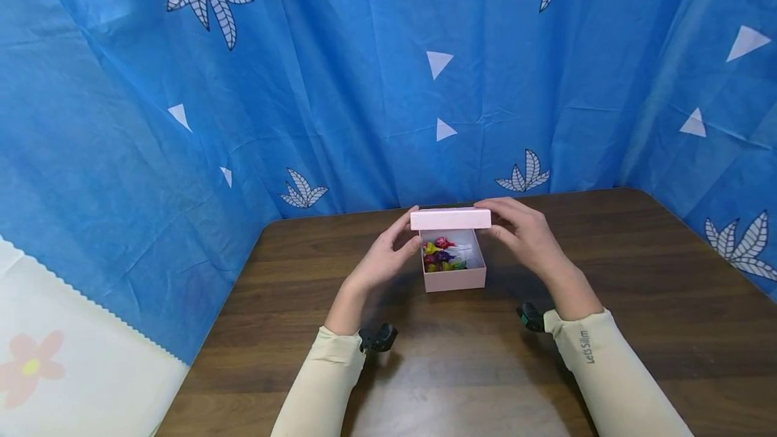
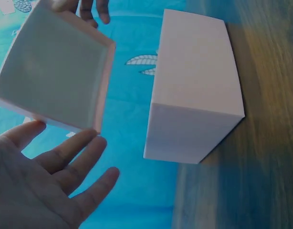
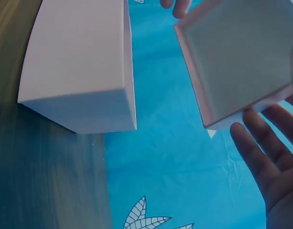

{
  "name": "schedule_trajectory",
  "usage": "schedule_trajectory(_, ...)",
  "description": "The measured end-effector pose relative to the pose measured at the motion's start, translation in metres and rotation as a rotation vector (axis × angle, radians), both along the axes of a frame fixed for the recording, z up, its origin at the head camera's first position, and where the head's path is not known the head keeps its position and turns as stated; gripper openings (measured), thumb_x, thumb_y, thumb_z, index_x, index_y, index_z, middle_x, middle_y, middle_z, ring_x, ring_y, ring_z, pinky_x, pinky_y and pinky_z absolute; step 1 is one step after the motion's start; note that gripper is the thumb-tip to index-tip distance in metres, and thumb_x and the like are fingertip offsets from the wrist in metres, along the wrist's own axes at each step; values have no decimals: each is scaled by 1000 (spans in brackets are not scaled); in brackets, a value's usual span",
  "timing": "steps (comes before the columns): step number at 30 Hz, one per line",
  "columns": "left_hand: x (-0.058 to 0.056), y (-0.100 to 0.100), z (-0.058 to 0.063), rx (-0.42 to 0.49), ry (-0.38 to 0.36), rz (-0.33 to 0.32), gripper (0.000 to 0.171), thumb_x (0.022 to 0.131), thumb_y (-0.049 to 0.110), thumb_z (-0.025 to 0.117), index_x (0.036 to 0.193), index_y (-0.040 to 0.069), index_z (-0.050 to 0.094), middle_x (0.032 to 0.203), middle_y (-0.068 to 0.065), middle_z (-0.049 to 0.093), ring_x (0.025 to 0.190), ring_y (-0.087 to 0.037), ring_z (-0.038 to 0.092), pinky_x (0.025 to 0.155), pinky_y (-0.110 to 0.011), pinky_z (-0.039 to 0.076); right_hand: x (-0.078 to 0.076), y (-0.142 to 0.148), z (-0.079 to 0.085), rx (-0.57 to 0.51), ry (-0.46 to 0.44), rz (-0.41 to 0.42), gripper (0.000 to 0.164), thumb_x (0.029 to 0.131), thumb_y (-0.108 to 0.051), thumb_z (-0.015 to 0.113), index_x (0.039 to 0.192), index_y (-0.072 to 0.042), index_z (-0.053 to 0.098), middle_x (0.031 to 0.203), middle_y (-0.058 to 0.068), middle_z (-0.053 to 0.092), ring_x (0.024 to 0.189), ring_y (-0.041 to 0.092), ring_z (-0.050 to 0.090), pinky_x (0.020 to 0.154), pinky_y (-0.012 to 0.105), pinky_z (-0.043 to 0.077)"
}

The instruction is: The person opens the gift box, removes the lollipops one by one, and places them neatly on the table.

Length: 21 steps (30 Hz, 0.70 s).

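A pink box [image 1: 455, 280] stands on the table with several wrapped lollipops [image 1: 443, 256] inside, their white sticks pointing right. Over its far part, a pink lid [image 1: 451, 220] is held up, tilted and apart from the box; its hollow underside shows in both wrist views. The left hand [image 1: 385, 258] grips the lid's left side between thumb and fingers. At the opposite side, the right hand [image 1: 528, 231] pinches the lid the same way. In the left wrist view the box's side wall [image 2: 199, 62] faces the camera, so its contents are hidden there.
A brown wooden table [image 1: 291, 302] extends around the box. Behind it hangs a blue curtain [image 1: 364, 86] with leaf and triangle prints. A white cloth [image 1: 79, 342] with a flower print is at the left. Each wrist wears a small black camera [image 1: 379, 338].
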State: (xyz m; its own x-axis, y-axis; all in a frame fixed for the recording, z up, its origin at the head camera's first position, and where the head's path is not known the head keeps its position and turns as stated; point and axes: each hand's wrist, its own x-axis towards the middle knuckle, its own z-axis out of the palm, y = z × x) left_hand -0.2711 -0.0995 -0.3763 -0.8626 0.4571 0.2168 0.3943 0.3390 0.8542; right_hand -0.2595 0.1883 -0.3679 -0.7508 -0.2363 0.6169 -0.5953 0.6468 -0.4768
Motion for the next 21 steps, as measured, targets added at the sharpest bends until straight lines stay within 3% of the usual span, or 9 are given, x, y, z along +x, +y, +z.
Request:
schedule_trajectory(3,1,2,0,14,9,13,71,94,59,56,156,34,32,149,-9,52,136,-29,53,111,-50,46,0,-1,1,-45,24,-18,40,86,-11,75,125,-10,68,122,11,70,102,27,66,86,48,59)
schedule_trajectory(6,1,4,-1,26,18,10,67,96,53,57,155,33,34,150,-10,52,135,-30,54,110,-49,47,1,-2,1,-110,34,-35,36,86,-11,75,121,-4,68,114,14,71,94,25,67,83,25,60)
schedule_trajectory(10,2,5,-2,37,46,23,59,98,41,60,153,36,37,142,-8,59,131,-26,58,109,-46,49,3,-2,2,-191,37,-55,32,90,-13,72,119,-1,68,109,16,72,86,8,64,77,-1,45)
schedule_trajectory(12,2,6,0,39,73,47,56,98,36,61,151,35,42,136,-6,62,127,-24,61,107,-44,51,3,-2,4,-226,15,-60,31,92,-16,69,120,-1,68,109,17,72,83,-1,59,74,-1,45)
schedule_trajectory(19,6,11,1,28,168,125,39,97,30,65,134,18,61,126,-6,65,114,-23,66,100,-42,56,4,-4,7,-266,-125,-139,37,100,-33,59,115,0,68,92,18,71,67,17,62,58,14,53)
schedule_trajectory(21,6,13,0,25,171,126,38,97,28,66,132,17,62,125,-7,66,111,-23,67,97,-42,57,4,-4,6,-271,-151,-152,39,100,-36,58,114,-1,69,85,17,69,64,13,60,56,16,52)
